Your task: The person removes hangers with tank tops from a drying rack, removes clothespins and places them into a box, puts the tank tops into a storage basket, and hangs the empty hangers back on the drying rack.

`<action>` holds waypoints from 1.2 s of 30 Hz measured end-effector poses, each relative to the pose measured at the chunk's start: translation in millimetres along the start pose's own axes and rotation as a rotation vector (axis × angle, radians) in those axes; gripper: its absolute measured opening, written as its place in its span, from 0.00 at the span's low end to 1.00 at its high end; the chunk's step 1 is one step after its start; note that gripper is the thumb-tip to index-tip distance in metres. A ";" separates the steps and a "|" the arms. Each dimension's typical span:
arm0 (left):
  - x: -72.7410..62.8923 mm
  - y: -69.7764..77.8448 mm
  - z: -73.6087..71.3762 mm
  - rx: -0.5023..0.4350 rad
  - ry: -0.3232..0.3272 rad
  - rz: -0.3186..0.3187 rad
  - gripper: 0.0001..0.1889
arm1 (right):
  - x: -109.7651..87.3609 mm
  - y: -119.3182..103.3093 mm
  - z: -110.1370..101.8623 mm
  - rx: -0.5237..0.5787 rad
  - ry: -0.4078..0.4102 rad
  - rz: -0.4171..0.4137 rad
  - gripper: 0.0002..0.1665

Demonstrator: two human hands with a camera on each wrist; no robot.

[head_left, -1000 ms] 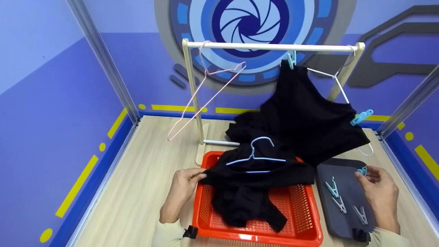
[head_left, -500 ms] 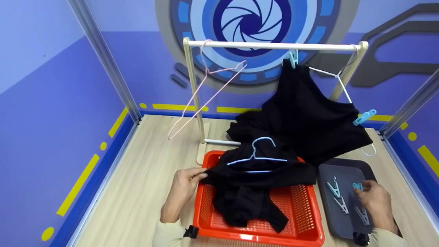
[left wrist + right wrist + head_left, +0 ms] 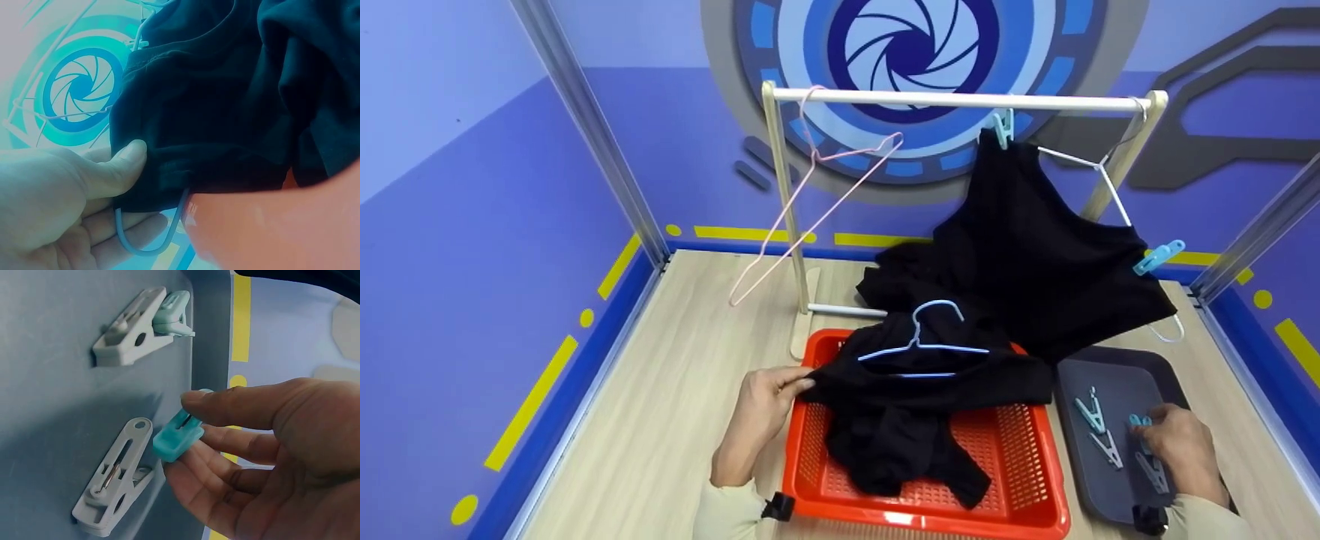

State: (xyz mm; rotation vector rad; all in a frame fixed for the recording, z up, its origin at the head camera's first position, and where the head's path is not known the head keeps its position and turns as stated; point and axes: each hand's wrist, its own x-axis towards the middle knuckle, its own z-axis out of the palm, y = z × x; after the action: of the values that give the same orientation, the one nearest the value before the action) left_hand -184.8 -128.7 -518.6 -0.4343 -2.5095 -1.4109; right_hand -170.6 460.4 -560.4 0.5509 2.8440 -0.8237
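My left hand (image 3: 759,409) pinches the shoulder edge of a black garment (image 3: 185,124) between thumb and fingers. A light blue hanger (image 3: 915,343) sits inside that garment, its hook standing free; one looped end (image 3: 147,250) pokes out below the cloth by my fingers. The garment drapes over a red basket (image 3: 922,517). Over a dark grey tray (image 3: 1076,480), my right hand (image 3: 1183,448) pinches a teal clothespin (image 3: 179,439) between thumb and fingers. Close beside it on the tray lies a pale grey clothespin (image 3: 115,481), and farther off another grey one (image 3: 130,329) overlaps a mint one (image 3: 172,314).
Behind the basket stands a rack with a white bar (image 3: 945,99). From it hang a pink hanger (image 3: 814,154) on the left and, on the right, a white hanger (image 3: 1099,163) bearing a black garment (image 3: 1035,240) fixed with blue clothespins (image 3: 1159,257). Blue walls enclose the table.
My right hand has moved from the tray's far right edge toward me and lower over the tray, keeping the teal clothespin pinched. My left hand keeps its grip on the garment.
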 end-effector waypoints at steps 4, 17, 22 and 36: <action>-0.1 -0.9 0.3 -0.002 0.003 0.007 0.05 | -0.1 0.9 -0.9 -0.013 -0.031 -0.011 0.35; -0.9 2.1 -0.6 -0.011 -0.016 -0.037 0.07 | -12.2 -27.3 -5.0 0.016 0.106 -0.008 0.34; -1.2 2.0 -1.0 -0.016 -0.016 -0.042 0.07 | -26.8 -51.9 -10.6 0.059 0.185 -0.200 0.30; -0.7 2.7 -1.2 0.000 -0.015 -0.038 0.06 | -63.6 -141.3 4.3 0.202 0.505 -0.739 0.14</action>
State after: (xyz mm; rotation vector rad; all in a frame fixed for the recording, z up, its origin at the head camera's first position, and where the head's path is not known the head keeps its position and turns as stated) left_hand -183.1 -128.5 -516.1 -0.4015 -2.5428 -1.4264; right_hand -165.3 327.6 -480.5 -0.3866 3.4942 -1.2249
